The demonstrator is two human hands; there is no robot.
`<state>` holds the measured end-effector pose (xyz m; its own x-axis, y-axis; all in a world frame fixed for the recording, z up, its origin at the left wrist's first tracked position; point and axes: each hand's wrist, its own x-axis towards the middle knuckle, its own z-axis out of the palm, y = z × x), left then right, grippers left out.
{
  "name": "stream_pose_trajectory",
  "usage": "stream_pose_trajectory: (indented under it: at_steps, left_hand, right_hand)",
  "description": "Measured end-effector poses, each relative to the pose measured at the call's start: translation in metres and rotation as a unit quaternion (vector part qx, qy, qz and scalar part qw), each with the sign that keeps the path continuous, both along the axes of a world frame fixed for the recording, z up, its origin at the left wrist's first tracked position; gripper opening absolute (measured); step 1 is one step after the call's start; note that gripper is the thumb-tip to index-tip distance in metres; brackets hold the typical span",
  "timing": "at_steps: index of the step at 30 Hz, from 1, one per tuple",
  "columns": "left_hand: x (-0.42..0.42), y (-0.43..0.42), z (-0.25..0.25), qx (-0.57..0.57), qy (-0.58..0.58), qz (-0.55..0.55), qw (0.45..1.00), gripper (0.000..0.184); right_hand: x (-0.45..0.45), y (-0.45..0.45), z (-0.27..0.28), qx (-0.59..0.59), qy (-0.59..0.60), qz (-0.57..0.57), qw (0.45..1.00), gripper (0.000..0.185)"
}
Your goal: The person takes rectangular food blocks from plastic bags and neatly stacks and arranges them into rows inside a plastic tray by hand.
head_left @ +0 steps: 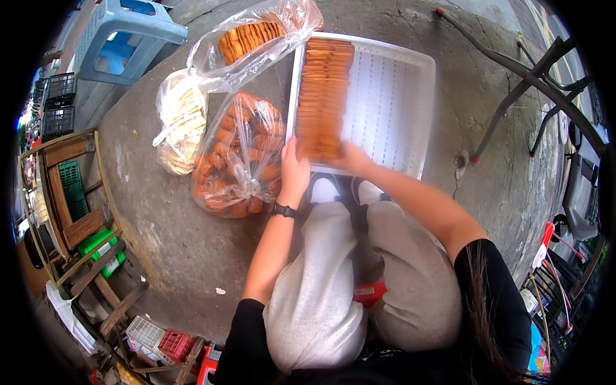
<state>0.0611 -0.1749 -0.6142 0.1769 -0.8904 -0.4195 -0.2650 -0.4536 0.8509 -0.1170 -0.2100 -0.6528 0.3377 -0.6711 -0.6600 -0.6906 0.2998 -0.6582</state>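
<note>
A long row of thin brown slabs, looking like dried tofu (324, 83), stands on edge along the left side of a white plastic tray (391, 109). The row's near end is blurred by motion. Against that end's left side is my left hand (295, 170), at the tray's near left corner, with a dark band on the wrist. My right hand (353, 159), slightly smeared, grips the same end from the right. Between them the two hands clasp the nearest slabs; the fingertips are partly hidden.
Left of the tray lie a clear bag of reddish-brown pieces (237, 154), a bag of pale slices (183, 122) and an opened bag with brown slabs (250, 40). A blue stool (128, 42) stands at upper left, metal legs (507, 109) at right. My shoes (324, 190) touch the tray's near side.
</note>
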Motion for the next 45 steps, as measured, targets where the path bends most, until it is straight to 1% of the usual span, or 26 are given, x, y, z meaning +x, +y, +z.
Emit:
stream_pose_trajectory:
  at_steps: [2, 3, 6, 9, 12, 14, 15, 18, 20, 23, 24, 30, 32, 35, 42, 45]
  left_hand:
    - [0.001, -0.004, 0.002, -0.066, -0.14, -0.083, 0.984, 0.054]
    - [0.0, -0.006, 0.006, -0.098, -0.21, -0.125, 0.965, 0.056]
    - [-0.006, -0.015, 0.036, -0.016, -0.236, -0.213, 0.948, 0.059]
    - [-0.008, -0.018, 0.036, -0.011, -0.289, -0.229, 0.929, 0.059]
    - [-0.009, -0.024, 0.042, -0.026, -0.339, -0.262, 0.903, 0.04]
    - [-0.007, -0.025, 0.036, -0.029, -0.348, -0.282, 0.893, 0.033]
    - [-0.005, -0.027, 0.034, -0.031, -0.353, -0.292, 0.888, 0.03]
    - [-0.003, -0.032, 0.033, 0.003, -0.381, -0.313, 0.87, 0.048]
    - [-0.001, -0.035, 0.029, 0.014, -0.377, -0.319, 0.869, 0.05]
    - [0.0, -0.042, 0.03, 0.039, -0.388, -0.342, 0.855, 0.052]
    - [0.0, -0.044, 0.032, 0.049, -0.395, -0.352, 0.847, 0.052]
    - [-0.004, -0.04, 0.032, 0.048, -0.418, -0.326, 0.846, 0.048]
    - [-0.002, -0.039, 0.031, 0.034, -0.416, -0.33, 0.847, 0.047]
    - [-0.001, -0.037, 0.032, 0.018, -0.412, -0.328, 0.85, 0.046]
    - [0.0, -0.037, 0.039, -0.007, -0.39, -0.331, 0.859, 0.043]
    - [0.001, -0.03, 0.033, -0.055, -0.397, -0.317, 0.86, 0.043]
  right_hand:
    - [0.0, 0.001, 0.006, -0.02, 0.0, -0.001, 1.0, 0.059]
    - [0.0, 0.002, 0.006, -0.039, 0.001, 0.006, 0.999, 0.059]
    - [-0.002, 0.004, 0.004, -0.086, -0.001, 0.021, 0.996, 0.059]
    - [-0.005, 0.005, 0.001, -0.114, -0.023, 0.02, 0.993, 0.062]
    - [-0.004, 0.008, -0.009, -0.138, -0.064, -0.001, 0.988, 0.064]
    - [-0.001, 0.011, -0.011, -0.16, -0.08, -0.016, 0.984, 0.064]
    - [-0.001, 0.011, -0.004, -0.162, -0.069, -0.007, 0.984, 0.062]
    - [0.0, 0.006, 0.033, -0.173, -0.026, 0.024, 0.984, 0.056]
    - [0.001, 0.003, 0.045, -0.189, 0.015, 0.05, 0.981, 0.054]
    - [0.003, -0.001, 0.039, -0.171, 0.052, 0.081, 0.98, 0.054]
    - [0.002, -0.002, 0.041, -0.17, 0.047, 0.085, 0.981, 0.055]
    - [-0.002, -0.007, 0.04, -0.181, 0.033, 0.127, 0.975, 0.057]
    - [-0.003, -0.008, 0.041, -0.189, 0.032, 0.151, 0.97, 0.056]
    - [-0.003, -0.006, 0.037, -0.232, 0.031, 0.164, 0.958, 0.054]
    - [-0.006, -0.007, 0.038, -0.23, 0.005, 0.161, 0.96, 0.052]
    - [-0.005, -0.008, 0.037, -0.243, -0.006, 0.164, 0.956, 0.05]
